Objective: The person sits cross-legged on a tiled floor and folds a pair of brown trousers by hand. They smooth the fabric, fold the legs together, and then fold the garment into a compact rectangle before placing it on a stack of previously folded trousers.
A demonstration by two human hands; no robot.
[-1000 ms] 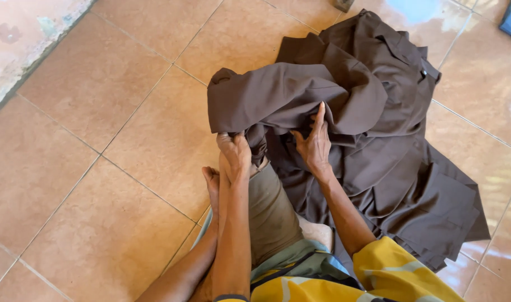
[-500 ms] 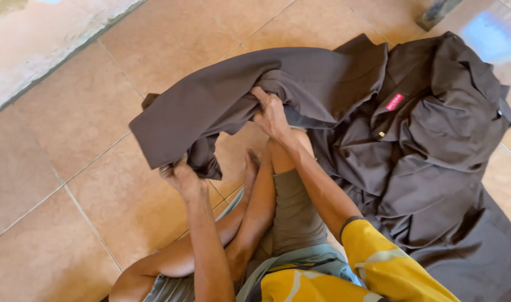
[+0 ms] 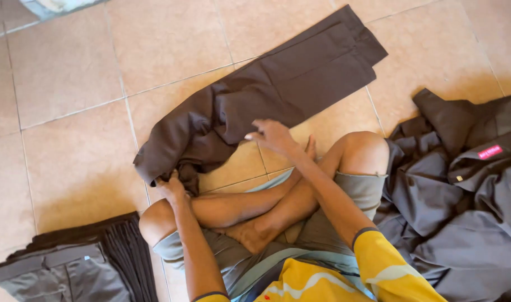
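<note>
1. Trousers [image 3: 278, 95] of dark brown cloth lie stretched across the tiled floor [image 3: 71, 84] in front of the seated person, the leg ends reaching up and to the right, the waist part bunched near the knees.
2. Left hand [image 3: 170, 187] grips the crumpled waist end of the trousers, fingers closed into the cloth just above the left knee.
3. Right hand [image 3: 273, 136] rests at the lower edge of the trouser leg, fingers spread and slightly bent, the fingertips touching the cloth; whether it pinches a fold I cannot tell.
4. Legs are crossed on the floor, bare shins and a foot showing between the forearms, with grey-green shorts [image 3: 367, 187] over the thighs.
5. Sleeves of a yellow shirt [image 3: 390, 268] show at the bottom edge of the view.
6. Pile of dark grey-brown garments [image 3: 468, 223] lies heaped to the person's right, touching the right thigh; a small pink label [image 3: 489, 151] is sewn near its top.
7. Folded stack of dark clothes [image 3: 82, 263] sits at the lower left, just beside the left knee, a grey pair on top of a black pleated piece.
8. Floor tiles are a warm orange-tan with pale grout lines, and the trousers cross several of them.
</note>
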